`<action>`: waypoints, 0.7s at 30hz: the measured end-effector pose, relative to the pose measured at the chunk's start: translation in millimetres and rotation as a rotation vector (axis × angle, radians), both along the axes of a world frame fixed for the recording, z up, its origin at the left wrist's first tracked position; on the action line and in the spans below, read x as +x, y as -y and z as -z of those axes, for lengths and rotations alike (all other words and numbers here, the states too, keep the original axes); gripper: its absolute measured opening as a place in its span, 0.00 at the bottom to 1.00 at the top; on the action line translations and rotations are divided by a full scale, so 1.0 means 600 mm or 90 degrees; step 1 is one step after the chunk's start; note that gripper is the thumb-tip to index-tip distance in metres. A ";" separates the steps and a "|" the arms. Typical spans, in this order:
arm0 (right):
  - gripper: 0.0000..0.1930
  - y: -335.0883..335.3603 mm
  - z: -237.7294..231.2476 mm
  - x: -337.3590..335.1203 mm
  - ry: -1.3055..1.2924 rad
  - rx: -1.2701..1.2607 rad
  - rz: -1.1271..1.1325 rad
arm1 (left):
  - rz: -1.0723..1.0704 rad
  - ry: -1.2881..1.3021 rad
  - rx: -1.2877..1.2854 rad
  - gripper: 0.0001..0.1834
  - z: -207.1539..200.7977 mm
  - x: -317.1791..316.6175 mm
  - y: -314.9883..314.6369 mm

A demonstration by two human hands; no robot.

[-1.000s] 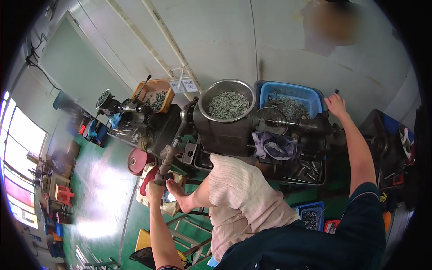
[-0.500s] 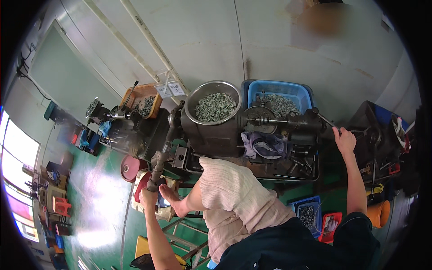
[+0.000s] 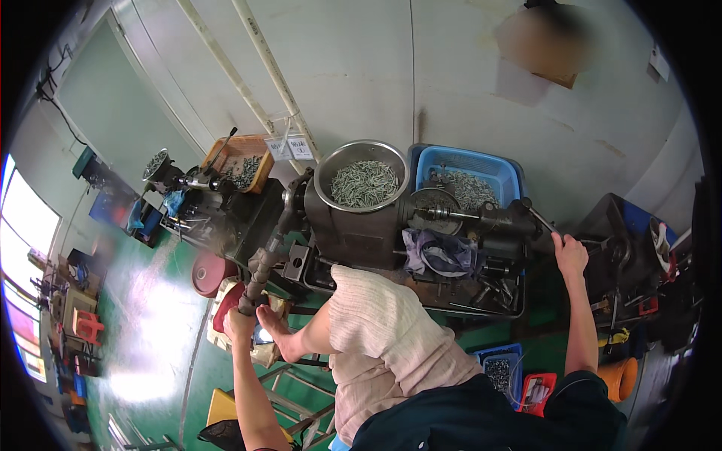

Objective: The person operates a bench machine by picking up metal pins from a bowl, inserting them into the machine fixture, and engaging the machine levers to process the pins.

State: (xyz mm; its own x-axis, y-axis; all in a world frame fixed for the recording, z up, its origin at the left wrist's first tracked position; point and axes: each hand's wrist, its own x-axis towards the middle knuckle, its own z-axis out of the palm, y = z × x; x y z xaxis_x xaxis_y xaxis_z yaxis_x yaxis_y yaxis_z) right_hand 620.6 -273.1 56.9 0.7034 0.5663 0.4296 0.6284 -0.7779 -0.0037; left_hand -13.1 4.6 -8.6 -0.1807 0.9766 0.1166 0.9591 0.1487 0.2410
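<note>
Green floor [image 3: 143, 323] and pale wall [image 3: 361, 75] surround one machine [image 3: 353, 237]. Left hand's [image 3: 239, 325] fingers wrapped around one metal handle [image 3: 261, 272]; right hand's [image 3: 573, 258] fingers curled on end of one lever [image 3: 541, 220]. Beyond and between fingers: one steel bowl [image 3: 365, 150], one blue basket [image 3: 466, 156], both holding metal pins [image 3: 365, 184], too many to count. Right hand now lower beside machine than one second earlier.

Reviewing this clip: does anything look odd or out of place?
Yes. A bare foot shows close to the left hand, seemingly risky around metal machinery. A crumpled purple cloth also lies bunched on the dark machine, looking untidy.
</note>
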 end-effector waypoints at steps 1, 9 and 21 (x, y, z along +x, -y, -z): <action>0.23 0.003 0.003 0.001 -0.001 0.000 0.002 | -0.004 0.002 -0.006 0.19 -0.007 0.005 0.003; 0.13 -0.047 0.014 0.052 0.204 0.073 0.025 | 0.013 -0.002 0.012 0.18 -0.011 0.021 0.007; 0.08 -0.418 0.030 -0.160 -0.355 -0.025 -0.405 | -0.018 0.017 -0.017 0.17 -0.015 0.021 0.020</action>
